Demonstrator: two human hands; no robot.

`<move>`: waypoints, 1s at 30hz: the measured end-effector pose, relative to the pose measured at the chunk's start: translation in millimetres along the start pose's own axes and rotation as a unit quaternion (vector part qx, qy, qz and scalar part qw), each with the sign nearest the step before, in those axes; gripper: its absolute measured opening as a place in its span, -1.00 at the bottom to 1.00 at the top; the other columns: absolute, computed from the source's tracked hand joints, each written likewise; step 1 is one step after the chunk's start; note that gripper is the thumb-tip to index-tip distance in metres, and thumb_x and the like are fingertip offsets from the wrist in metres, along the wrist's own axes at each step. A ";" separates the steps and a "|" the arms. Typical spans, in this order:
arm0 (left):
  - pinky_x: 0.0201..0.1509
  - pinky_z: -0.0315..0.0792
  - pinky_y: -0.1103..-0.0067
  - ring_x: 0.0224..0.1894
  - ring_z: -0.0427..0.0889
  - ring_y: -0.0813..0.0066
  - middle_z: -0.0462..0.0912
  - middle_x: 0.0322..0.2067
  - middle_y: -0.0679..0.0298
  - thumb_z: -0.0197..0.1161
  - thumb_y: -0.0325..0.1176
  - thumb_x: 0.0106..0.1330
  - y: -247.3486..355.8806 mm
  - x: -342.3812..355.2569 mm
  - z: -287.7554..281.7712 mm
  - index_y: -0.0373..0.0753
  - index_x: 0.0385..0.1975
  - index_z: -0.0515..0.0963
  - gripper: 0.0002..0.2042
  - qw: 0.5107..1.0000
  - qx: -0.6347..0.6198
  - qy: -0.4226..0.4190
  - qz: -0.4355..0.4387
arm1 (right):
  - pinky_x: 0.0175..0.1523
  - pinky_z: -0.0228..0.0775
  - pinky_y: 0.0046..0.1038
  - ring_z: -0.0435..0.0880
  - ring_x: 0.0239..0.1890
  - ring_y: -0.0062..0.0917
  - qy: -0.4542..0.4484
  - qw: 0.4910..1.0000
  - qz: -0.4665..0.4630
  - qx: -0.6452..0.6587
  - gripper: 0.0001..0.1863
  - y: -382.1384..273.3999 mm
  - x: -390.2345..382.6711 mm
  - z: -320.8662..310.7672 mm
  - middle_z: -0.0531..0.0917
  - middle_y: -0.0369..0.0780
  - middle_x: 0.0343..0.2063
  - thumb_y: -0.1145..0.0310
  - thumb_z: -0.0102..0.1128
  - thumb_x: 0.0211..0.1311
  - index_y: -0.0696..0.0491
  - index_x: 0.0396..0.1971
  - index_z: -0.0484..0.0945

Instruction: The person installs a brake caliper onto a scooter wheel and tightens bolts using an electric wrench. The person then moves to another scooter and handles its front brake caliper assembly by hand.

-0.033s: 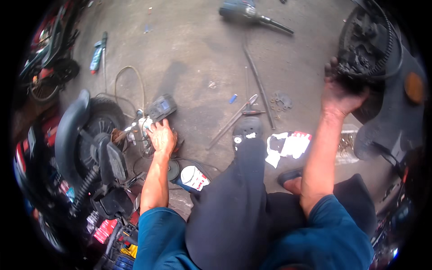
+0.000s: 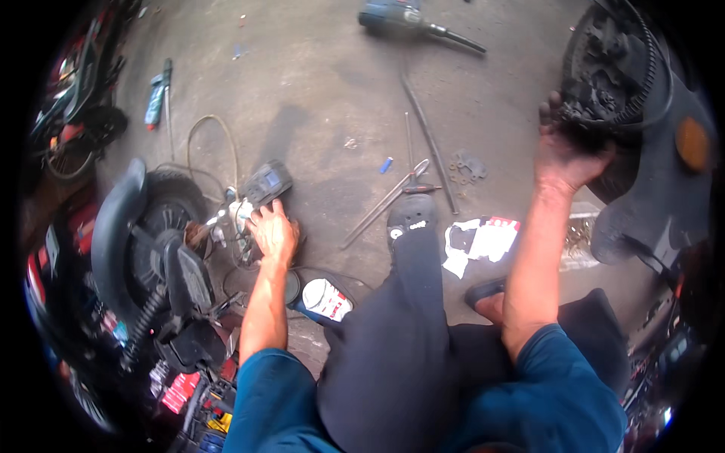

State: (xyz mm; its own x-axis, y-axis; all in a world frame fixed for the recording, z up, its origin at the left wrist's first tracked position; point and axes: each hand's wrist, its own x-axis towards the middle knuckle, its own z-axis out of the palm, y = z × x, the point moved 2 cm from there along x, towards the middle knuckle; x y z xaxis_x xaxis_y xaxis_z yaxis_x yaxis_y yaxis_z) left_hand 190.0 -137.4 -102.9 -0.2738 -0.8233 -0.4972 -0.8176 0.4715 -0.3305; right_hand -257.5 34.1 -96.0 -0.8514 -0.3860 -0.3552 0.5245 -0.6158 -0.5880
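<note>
My left hand is closed around the pale part of a tool, just below its dark, battery-like block; the hand hides much of the tool. At the upper right my blackened right hand is turned palm up, fingers curled against the lower edge of a round, dark casing. A black toothed belt curves along that casing's right side. The casing sits by a grey vehicle body panel with an orange reflector.
A vehicle wheel with a grey fender stands at left. On the floor are a blue power tool, a long rod, a T-handle tool, a blue lighter-like piece, small metal parts, torn packaging and a white-and-red container.
The whole view shifts slightly, with floor items moving a little left. Both hands stay at the same things.
</note>
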 end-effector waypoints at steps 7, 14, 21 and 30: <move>-0.18 0.44 0.37 -0.30 0.59 0.14 0.60 -0.38 0.05 0.32 -0.19 0.02 137.4 -9.9 -7.6 -0.32 -0.26 0.53 -0.64 0.884 -0.465 0.042 0.018 | -0.11 0.41 -0.13 0.60 -0.21 -0.17 0.069 0.996 -0.027 -0.048 -0.42 9.3 -0.5 12.0 0.60 -0.20 -0.17 -0.14 -0.18 0.08 -0.05 -0.03 0.46; -0.11 0.45 0.25 -0.21 0.59 -0.02 0.61 -0.33 -0.05 0.26 -0.15 0.05 227.7 23.7 -37.4 -0.34 -0.34 0.50 -0.65 0.939 -0.335 -0.055 0.061 | -0.15 0.44 -0.19 0.63 -0.29 -0.24 0.135 0.986 -0.073 -0.061 -0.38 13.0 0.8 16.4 0.61 -0.21 -0.20 -0.17 -0.21 0.09 0.00 -0.04 0.45; -0.09 0.41 0.20 -0.20 0.57 -0.14 0.60 -0.33 -0.16 0.18 -0.19 0.09 236.4 49.4 -23.6 -0.40 -0.20 0.44 -0.60 0.828 -0.558 -0.056 0.009 | -0.11 0.41 -0.14 0.61 -0.24 -0.16 0.075 0.990 -0.087 -0.077 -0.36 11.9 6.5 3.3 0.54 -0.18 -0.06 -0.18 -0.22 0.11 -0.06 0.07 0.37; -0.10 0.45 0.28 -0.18 0.61 -0.03 0.61 -0.35 -0.18 0.26 -0.22 -0.08 263.5 70.1 -50.9 -0.45 -0.45 0.59 -0.65 0.857 -0.509 -0.073 -0.036 | -0.15 0.38 -0.24 0.61 -0.35 -0.40 0.169 0.979 -0.104 -0.037 -0.39 29.7 8.1 20.9 0.61 -0.27 -0.23 -0.27 -0.31 0.13 -0.12 -0.11 0.48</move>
State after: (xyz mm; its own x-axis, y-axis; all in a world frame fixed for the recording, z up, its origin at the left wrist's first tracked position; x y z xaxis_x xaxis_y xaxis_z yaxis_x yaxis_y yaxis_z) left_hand -70.4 -87.0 -184.0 -0.1979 -0.7550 -0.6252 -0.8681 -0.1613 0.4695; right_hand -248.7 -1.7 -101.2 -0.9007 -0.0003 -0.4344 0.3472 -0.6015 -0.7195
